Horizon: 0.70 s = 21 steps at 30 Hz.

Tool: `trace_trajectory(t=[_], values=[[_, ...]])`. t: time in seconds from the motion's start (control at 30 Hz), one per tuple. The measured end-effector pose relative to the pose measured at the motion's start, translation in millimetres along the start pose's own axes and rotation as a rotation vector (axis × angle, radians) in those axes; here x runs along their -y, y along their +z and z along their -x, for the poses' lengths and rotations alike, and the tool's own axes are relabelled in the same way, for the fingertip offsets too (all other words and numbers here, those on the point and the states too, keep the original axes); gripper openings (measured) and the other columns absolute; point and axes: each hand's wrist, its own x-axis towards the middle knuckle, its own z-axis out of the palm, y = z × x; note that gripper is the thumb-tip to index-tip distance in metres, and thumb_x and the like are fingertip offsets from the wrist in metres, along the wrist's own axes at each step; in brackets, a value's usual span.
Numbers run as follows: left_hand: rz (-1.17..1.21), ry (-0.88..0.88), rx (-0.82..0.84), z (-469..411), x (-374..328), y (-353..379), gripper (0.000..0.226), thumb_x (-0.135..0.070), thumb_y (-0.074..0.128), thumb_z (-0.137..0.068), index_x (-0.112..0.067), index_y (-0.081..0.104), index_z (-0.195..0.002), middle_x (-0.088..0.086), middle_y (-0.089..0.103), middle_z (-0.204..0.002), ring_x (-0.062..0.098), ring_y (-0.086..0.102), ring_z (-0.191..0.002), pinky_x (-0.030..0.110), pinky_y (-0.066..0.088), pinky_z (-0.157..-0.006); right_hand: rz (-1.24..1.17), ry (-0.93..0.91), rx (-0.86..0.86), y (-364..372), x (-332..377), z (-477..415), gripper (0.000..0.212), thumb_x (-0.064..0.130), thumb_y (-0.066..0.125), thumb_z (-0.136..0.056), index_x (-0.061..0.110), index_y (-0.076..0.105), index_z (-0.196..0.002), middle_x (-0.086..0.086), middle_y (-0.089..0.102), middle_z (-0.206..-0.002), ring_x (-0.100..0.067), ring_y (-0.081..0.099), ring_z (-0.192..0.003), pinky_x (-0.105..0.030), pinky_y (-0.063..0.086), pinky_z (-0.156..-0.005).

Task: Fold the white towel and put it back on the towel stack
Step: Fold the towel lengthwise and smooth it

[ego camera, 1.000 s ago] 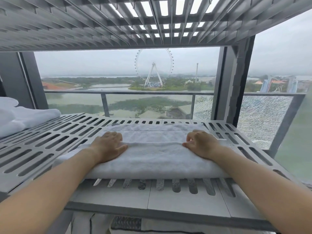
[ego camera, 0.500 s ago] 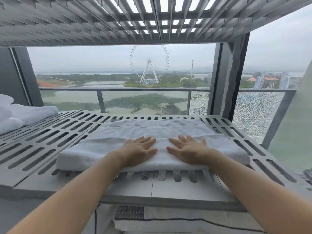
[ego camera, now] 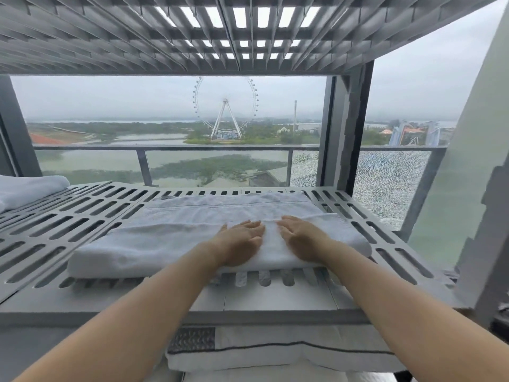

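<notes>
The left hand (ego camera: 242, 242) and right hand (ego camera: 301, 238) are lying flat and open, palms down, side by side on the near middle of the towel (ego camera: 170, 238), gripping nothing. A second ago they were sitting well apart with fingers curled at the fold's edge. Now they are pressing close together at the centre, slightly blurred, so they are probably smoothing the layer just laid over. The towel is lying as a long folded band across the slotted shelf (ego camera: 68, 216). This suggests the lengthwise fold is holding, while a crosswise fold and the move to the stack (ego camera: 27, 188) at far left are still waiting.
</notes>
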Motion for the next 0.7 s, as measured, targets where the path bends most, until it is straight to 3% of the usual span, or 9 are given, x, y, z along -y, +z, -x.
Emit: trace_trajectory(t=[0.1, 0.2, 0.3, 0.43, 0.57, 0.7], values=[[0.031, 0.043, -0.007, -16, -45, 14, 0.053, -0.032, 0.022, -0.097, -0.024, 0.012, -0.148, -0.008, 0.007, -0.157, 0.009, 0.004, -0.144, 0.051, -0.003, -0.114, 0.055, -0.027, 0.040, -6, -10, 8, 0.044, 0.024, 0.031, -0.095, 0.015, 0.039, -0.137, -0.008, 0.036, -0.147, -0.022, 0.030, -0.136, -0.033, 0.021, -0.113], [-0.029, 0.014, -0.003, -24, -48, 25, 0.056, -0.042, 0.018, -0.096, -0.027, 0.005, -0.148, -0.011, 0.000, -0.157, 0.006, -0.002, -0.143, 0.048, -0.004, -0.114, 0.216, 0.122, 0.139, -14, -37, 16, 0.055, 0.052, 0.021, -0.094, 0.035, 0.013, -0.146, 0.003, 0.008, -0.158, -0.017, 0.003, -0.144, -0.048, -0.002, -0.116], [-0.051, 0.037, -0.005, -23, -39, 28, 0.057, -0.050, 0.018, -0.095, -0.033, 0.003, -0.147, -0.015, -0.001, -0.156, 0.003, -0.004, -0.142, 0.043, -0.003, -0.115, 0.244, 0.166, 0.149, -16, -50, 22, 0.065, 0.065, 0.016, -0.088, 0.038, 0.005, -0.146, 0.001, -0.002, -0.158, -0.018, -0.006, -0.144, -0.050, -0.007, -0.114], [-0.075, 0.035, -0.027, -22, -41, 29, 0.057, -0.051, 0.021, -0.095, -0.034, 0.007, -0.147, -0.015, 0.003, -0.156, 0.002, 0.000, -0.142, 0.041, 0.001, -0.116, 0.243, 0.169, 0.122, -14, -46, 24, 0.066, 0.065, 0.016, -0.088, 0.035, 0.008, -0.146, -0.003, 0.000, -0.158, -0.025, -0.003, -0.144, -0.052, -0.004, -0.113], [-0.019, 0.047, -0.189, -12, -51, 27, 0.053, -0.044, 0.033, -0.095, -0.024, 0.028, -0.144, -0.006, 0.026, -0.153, 0.011, 0.025, -0.139, 0.037, 0.022, -0.115, 0.195, -0.043, 0.131, -16, -45, 28, 0.054, 0.050, 0.017, -0.095, 0.030, 0.014, -0.146, 0.001, 0.003, -0.158, -0.020, 0.000, -0.144, -0.052, 0.000, -0.113], [-0.040, 0.037, -0.181, 10, -43, 26, 0.057, -0.051, 0.033, -0.094, -0.025, 0.029, -0.145, -0.008, 0.026, -0.153, 0.008, 0.025, -0.139, 0.026, 0.019, -0.114, 0.218, -0.119, 0.223, -21, -47, 29, 0.057, 0.053, 0.017, -0.095, 0.031, 0.007, -0.147, 0.004, -0.001, -0.158, -0.018, -0.003, -0.144, -0.049, -0.001, -0.113]])
